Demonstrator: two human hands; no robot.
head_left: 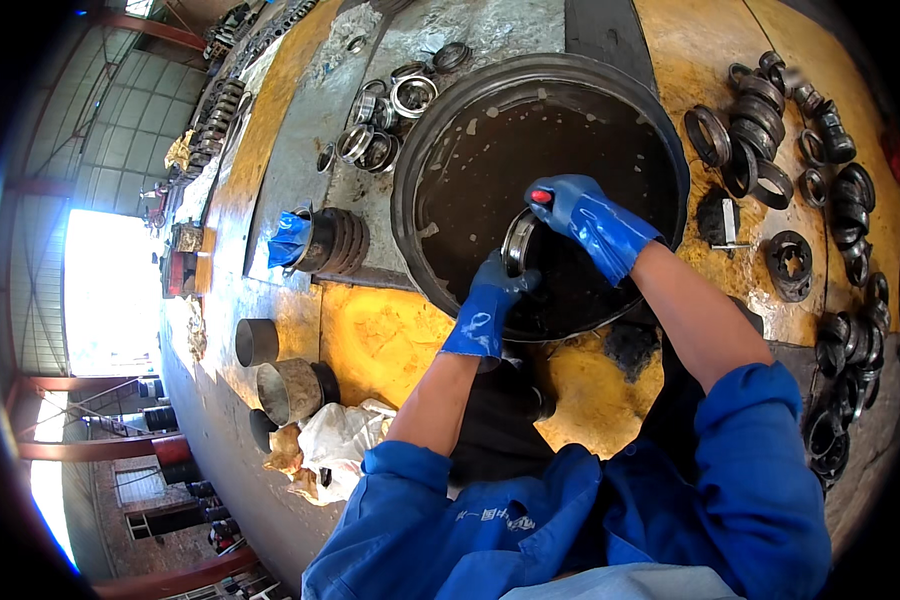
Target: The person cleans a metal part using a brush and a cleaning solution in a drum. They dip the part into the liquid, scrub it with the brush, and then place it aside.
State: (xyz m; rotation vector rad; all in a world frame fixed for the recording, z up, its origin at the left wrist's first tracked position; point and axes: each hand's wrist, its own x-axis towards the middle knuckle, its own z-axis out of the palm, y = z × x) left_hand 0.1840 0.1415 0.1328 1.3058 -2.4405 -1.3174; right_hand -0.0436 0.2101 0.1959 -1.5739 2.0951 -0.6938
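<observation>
In front of me is a wide round black tub [404, 178] holding dark liquid [560, 135] with pale flecks on it. Over its near side, my left hand [500, 284], in a blue rubber glove, grips a shiny metal ring [516, 243] that is tilted on edge. My right hand [576, 208], gloved the same way, is closed just above and to the right of the ring. A red end [541, 197] sticks out of that fist, like a tool's handle. The rest of that tool is hidden by the hand.
Shiny rings [414, 96] lie beyond the tub's left. Dark greasy rings [756, 122] and a slotted disc [790, 262] are to the right. A ring stack [342, 242] with blue plastic on it, metal cylinders [288, 391] and a white plastic bag [342, 440] stand at left.
</observation>
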